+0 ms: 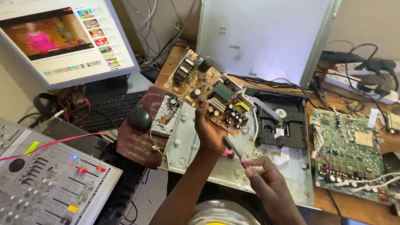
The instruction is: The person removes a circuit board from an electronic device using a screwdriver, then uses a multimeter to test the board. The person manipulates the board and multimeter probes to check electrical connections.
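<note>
At the centre of the frame, a brown circuit board crowded with capacitors and coils (210,93) is held up tilted above the open silver metal chassis (187,137), its lower edge gripped by the left hand (210,131). Lower right of it, a thin pink-handled tool (234,153) is pinched in the closed fingers of the right hand (266,179).

Monitor (66,37) and keyboard (106,110) at left, mixer (46,187) below, mouse (140,117) on pad, green board (348,156) at right, power strip (358,79) behind

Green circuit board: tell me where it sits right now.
In the head view, the green circuit board lies flat on the wooden bench at the right, just right of the opened metal chassis and its black disc tray.
</note>
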